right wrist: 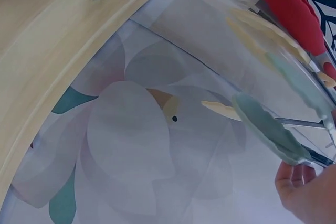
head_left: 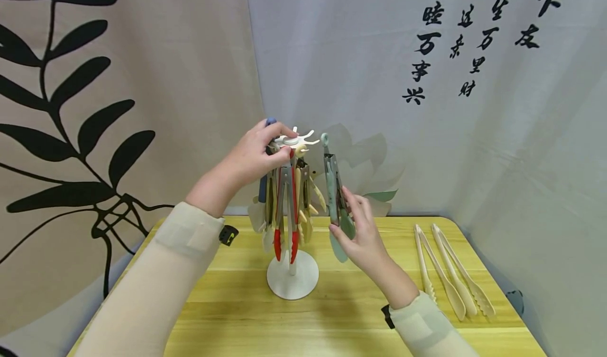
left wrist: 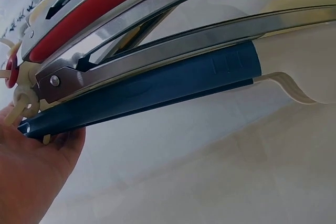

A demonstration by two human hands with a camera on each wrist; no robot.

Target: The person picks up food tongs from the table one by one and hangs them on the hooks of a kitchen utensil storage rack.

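Observation:
A white hanging stand (head_left: 292, 286) with a round base and a crown of hooks bears several tongs. With fingers and thumb curled at its top, my left hand (head_left: 256, 154) grips the crown. In the left wrist view, tongs with blue handles (left wrist: 157, 90) and white heads hang close by this hand, beside tongs with red grips (left wrist: 102, 19). My right hand (head_left: 362, 235) holds green tongs (head_left: 331, 183) upright to the right of the stand, pinched near their lower end. Their ring end is level with the hooks. A green head (right wrist: 265, 129) shows above the right fingers in the right wrist view.
Two pairs of cream tongs (head_left: 456, 300) lie side by side at the table's right. Behind the yellow wooden table (head_left: 227, 304) hangs a light curtain (head_left: 332, 56) with leaf, flower and writing prints.

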